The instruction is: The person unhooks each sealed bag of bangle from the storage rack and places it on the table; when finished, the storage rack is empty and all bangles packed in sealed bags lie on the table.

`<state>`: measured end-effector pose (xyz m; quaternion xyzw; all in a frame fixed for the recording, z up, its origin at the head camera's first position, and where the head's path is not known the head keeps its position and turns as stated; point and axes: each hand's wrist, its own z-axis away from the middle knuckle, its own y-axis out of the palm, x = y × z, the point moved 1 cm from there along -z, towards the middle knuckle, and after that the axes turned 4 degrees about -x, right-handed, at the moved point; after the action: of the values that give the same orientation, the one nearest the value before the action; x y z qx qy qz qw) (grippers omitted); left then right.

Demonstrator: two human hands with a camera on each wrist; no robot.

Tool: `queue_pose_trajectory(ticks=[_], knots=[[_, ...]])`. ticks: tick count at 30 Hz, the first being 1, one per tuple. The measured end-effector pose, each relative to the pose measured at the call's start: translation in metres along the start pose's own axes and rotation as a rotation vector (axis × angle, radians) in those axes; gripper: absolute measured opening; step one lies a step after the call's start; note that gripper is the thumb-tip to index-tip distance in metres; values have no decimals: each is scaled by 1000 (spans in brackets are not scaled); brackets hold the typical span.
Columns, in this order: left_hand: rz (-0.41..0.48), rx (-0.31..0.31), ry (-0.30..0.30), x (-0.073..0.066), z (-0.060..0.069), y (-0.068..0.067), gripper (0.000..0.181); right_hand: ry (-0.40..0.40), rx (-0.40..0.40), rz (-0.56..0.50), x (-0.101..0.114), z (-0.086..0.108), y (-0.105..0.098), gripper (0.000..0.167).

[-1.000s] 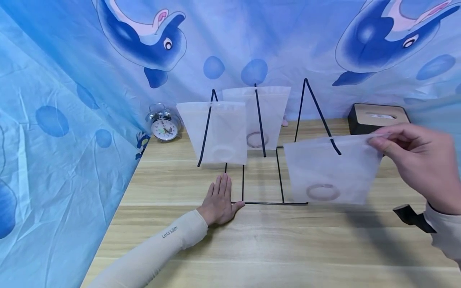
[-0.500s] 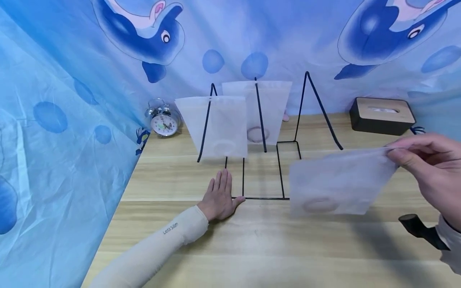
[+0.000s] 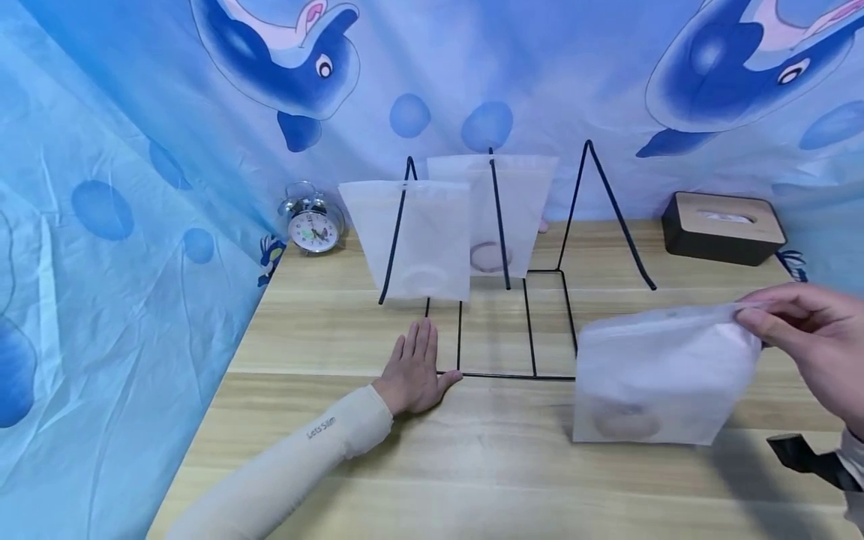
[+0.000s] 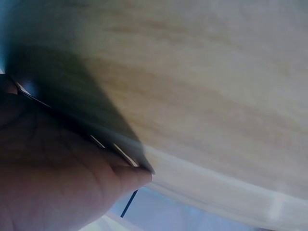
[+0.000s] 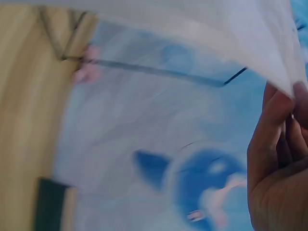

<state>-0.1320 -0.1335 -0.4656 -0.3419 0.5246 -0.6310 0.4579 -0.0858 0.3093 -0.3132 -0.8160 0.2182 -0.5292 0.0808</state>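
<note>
In the head view my right hand (image 3: 813,341) pinches the top right corner of a frosted zip bag (image 3: 664,375). The bag hangs in the air over the right of the table, with a blurred ring shape (image 3: 624,426) showing through it. My left hand (image 3: 412,375) lies flat, its thumb by the base of a black wire rack (image 3: 622,215). Two similar frosted bags hang from the rack, a front left bag (image 3: 439,240) and a rear bag (image 3: 533,199); the rack's right hook is bare. The right wrist view shows the pinched bag (image 5: 192,21) above the thumb and fingers.
A silver alarm clock (image 3: 314,229) stands at the back left. At the back right sits a black tissue box (image 3: 724,229) with a wooden top. Blue dolphin-print curtains (image 3: 540,60) enclose the wooden table (image 3: 486,465).
The held bag has come off the rack's right hook and moved down, toward me and to the right with my right hand. My left hand has stayed on the rack's base.
</note>
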Motion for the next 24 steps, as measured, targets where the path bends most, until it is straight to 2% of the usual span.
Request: queue_pose_trajectory(ticks=[5, 10, 13, 19, 24], knots=[[-7, 2, -10, 1, -1, -2, 93, 171, 78, 54, -41, -18, -9, 27], [-14, 15, -1, 1, 0, -4, 93, 272, 225, 21, -85, -41, -21, 20], [-26, 5, 5, 0, -1, -6, 92, 321, 296, 39, -106, -57, -21, 15], [-68, 6, -9, 1, -2, -5, 92, 428, 303, 91, -139, -86, -9, 13], [-35, 2, 1, -1, 1, -4, 91, 515, 287, 127, -163, -99, -4, 20]])
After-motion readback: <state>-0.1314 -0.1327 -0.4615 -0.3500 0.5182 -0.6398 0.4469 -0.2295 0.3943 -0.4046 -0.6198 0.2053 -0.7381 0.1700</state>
